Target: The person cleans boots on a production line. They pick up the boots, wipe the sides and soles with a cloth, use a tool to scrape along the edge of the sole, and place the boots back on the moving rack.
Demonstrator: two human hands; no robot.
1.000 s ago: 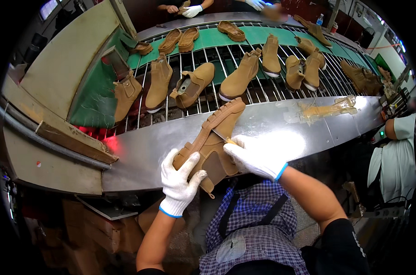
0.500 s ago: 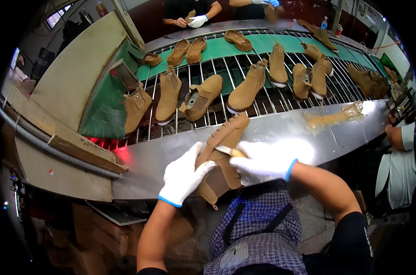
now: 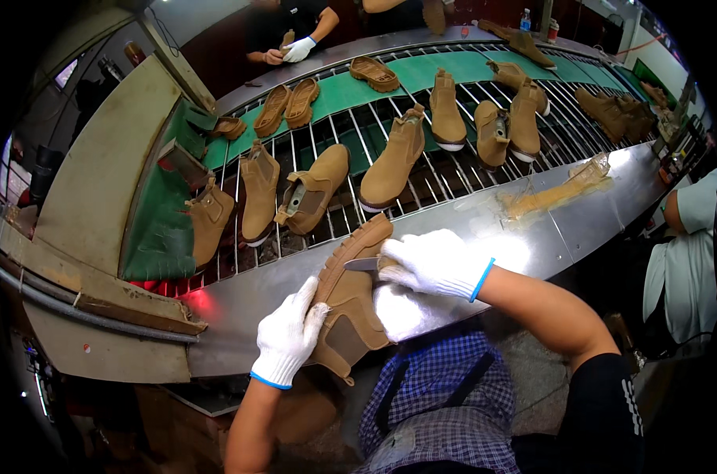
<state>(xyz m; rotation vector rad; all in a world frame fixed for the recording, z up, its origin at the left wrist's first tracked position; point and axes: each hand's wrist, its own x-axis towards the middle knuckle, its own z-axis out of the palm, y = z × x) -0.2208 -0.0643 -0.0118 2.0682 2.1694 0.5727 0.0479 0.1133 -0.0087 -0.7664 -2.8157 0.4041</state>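
Note:
A tan ankle boot (image 3: pixel 350 296) with a brown ridged sole lies sole-up over the near metal ledge (image 3: pixel 240 304). My left hand (image 3: pixel 289 336), in a white glove, grips its ankle end from the left. My right hand (image 3: pixel 431 262), also gloved, holds a small metal blade (image 3: pixel 362 265) against the sole's edge near the toe. A white cloth (image 3: pixel 406 312) lies under my right wrist, next to the boot.
Several tan boots (image 3: pixel 390 162) and loose brown soles (image 3: pixel 286 107) ride on a roller conveyor with green belt (image 3: pixel 422 75). Another worker's gloved hand (image 3: pixel 299 50) is at the far side. A person in a pale sleeve (image 3: pixel 683 261) stands at right.
The boot and both hands sit lower and nearer to me than before. The right hand has slid along the sole toward the toe.

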